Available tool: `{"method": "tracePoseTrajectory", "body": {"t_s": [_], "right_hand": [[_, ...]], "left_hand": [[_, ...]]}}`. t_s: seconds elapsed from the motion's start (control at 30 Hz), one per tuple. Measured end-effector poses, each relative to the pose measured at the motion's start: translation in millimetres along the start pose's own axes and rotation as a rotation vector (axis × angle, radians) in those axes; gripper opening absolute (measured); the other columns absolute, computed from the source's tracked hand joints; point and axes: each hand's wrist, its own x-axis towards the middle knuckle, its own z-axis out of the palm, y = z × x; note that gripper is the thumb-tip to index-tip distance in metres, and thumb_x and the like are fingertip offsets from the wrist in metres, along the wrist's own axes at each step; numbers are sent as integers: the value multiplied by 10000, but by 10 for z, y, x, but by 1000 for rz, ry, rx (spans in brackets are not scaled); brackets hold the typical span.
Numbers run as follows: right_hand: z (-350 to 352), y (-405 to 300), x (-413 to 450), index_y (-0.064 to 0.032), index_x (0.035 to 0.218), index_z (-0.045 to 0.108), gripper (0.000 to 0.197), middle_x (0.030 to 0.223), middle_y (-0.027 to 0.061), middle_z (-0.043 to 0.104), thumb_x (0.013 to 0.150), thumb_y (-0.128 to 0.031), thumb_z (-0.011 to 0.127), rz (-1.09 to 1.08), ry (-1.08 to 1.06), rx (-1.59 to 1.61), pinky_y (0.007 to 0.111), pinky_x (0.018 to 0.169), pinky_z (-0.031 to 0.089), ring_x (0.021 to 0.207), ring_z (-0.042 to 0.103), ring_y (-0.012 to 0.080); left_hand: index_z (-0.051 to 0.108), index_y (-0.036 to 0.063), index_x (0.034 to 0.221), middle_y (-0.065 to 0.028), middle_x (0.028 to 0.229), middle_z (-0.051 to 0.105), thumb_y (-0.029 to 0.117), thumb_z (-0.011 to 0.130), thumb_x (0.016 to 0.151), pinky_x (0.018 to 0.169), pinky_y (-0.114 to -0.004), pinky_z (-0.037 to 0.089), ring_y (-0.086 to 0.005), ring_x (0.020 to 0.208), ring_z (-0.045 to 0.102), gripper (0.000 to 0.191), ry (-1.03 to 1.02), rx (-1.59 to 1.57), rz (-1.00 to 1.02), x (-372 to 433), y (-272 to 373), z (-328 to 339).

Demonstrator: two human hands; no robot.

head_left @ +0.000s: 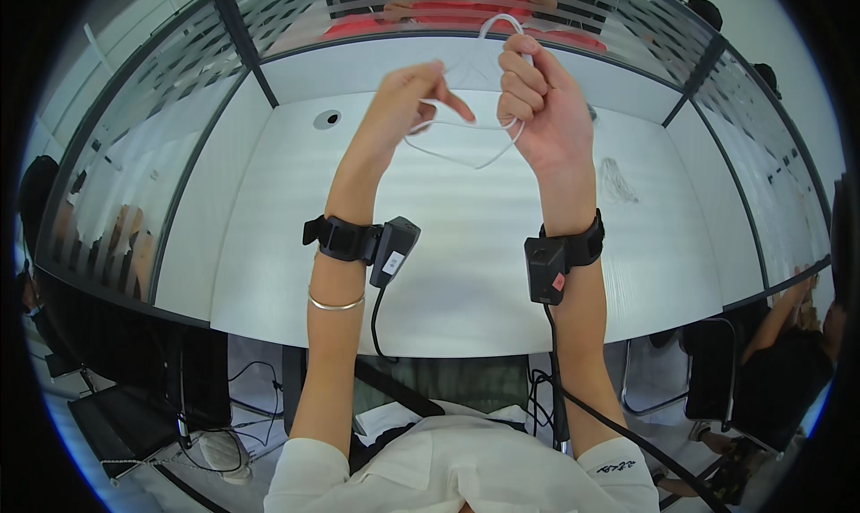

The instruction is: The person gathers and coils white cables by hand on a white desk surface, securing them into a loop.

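Note:
Gripped in the fist of my right hand (541, 96) is a white cable (502, 20), bunched into a narrow loop that sticks out above the fingers. A slack length of it runs across to my left hand (416, 100) and sags back below. My left hand has its lower fingers curled around this length, while one finger points toward the right hand; it is slightly blurred. Both hands are raised over the far half of the white desk (457, 264). Another white cable (617, 180), coiled in a bundle, lies on the desk to the right of my right forearm.
Black strapped devices (395, 251) with trailing cords sit on both forearms. Framed glass partitions (195, 143) enclose the desk on three sides. A round cable hole (328, 119) is at back left. Beyond the far glass, a person sits by a red surface (463, 10); others sit at both sides.

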Motion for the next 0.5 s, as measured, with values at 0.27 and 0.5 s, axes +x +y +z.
{"method": "tracePoseTrajectory", "body": {"t_s": [0.27,0.5], "right_hand": [[-125,-285,-52,-73,798,442,186,559,-41,242,928,-148,332,-207,-3,61,218,405,165,425,180,61],[-223,-630,-213,-72,764,421,175,553,-27,239,909,-129,342,-341,-24,-4,227,406,181,437,192,73]], "left_hand": [[376,102,612,-175,691,641,266,405,904,350,-192,136,-27,365,143,337,-356,-12,-206,-99,105,219],[371,117,595,22,438,350,316,418,909,378,-202,154,-31,379,284,375,-425,69,-194,-108,47,164]]}}
